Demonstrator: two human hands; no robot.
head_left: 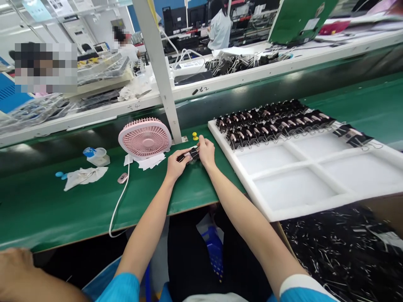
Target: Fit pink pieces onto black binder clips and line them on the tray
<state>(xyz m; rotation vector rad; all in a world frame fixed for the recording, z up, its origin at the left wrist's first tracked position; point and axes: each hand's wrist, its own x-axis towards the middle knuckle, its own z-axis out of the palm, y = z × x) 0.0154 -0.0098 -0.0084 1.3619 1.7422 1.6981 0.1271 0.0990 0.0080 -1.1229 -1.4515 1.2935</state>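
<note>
Holding a black clip [194,153] at 12 o'clock, left hand [178,162] and right hand [207,152] have fingers closed; at 2 o'clock, the tray [252,183] carries clips [269,131] along its far side; nearer compartments [292,188] appear unfilled.

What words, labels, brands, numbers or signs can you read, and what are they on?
"2", after an unclear character: handwritten on the white ledge.
"4", also after an unclear character: same ledge, farther left.
Too small or blurred: the white label on the green case, the hanging papers.
</note>
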